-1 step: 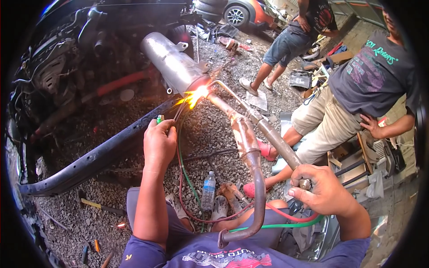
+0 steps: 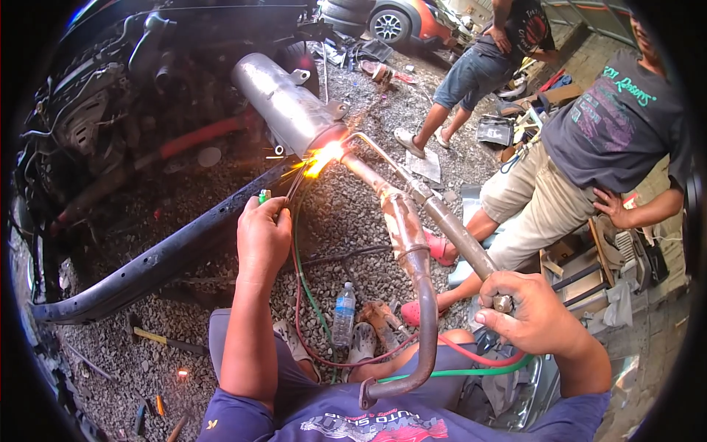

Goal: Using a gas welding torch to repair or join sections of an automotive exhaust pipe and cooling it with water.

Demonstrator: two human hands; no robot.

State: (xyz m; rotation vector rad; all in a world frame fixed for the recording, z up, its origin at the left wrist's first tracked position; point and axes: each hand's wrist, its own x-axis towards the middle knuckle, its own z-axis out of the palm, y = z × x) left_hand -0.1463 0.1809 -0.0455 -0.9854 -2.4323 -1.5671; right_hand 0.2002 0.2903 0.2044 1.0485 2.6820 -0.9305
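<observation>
My right hand (image 2: 534, 313) is wrapped round the handle of a gas torch (image 2: 458, 232). Its thin bent tip reaches the joint between a silver exhaust muffler (image 2: 283, 103) and a brown, rusty exhaust pipe (image 2: 426, 309). Bright flame and orange sparks (image 2: 322, 158) burst at that joint and hide its detail. In my left hand (image 2: 264, 236), closed in a pinch, are thin filler rods (image 2: 297, 180) angled up to the flame. A small green piece (image 2: 264, 197), perhaps a lighter, sticks out above the same fingers. The curved pipe ends in a flange close to my shirt.
A dark metal beam (image 2: 177, 247) crosses on the left below a car body. Red and green hoses (image 2: 471, 371) loop by my legs. A water bottle (image 2: 344, 313) and a hammer (image 2: 158, 337) are on the gravel. Two people (image 2: 611, 125) stand at the right, beside piled parts.
The sparks have changed shape, with a few flying left past the muffler. A glowing speck on the gravel at lower left appears slightly farther left. Both hands hold the same place.
</observation>
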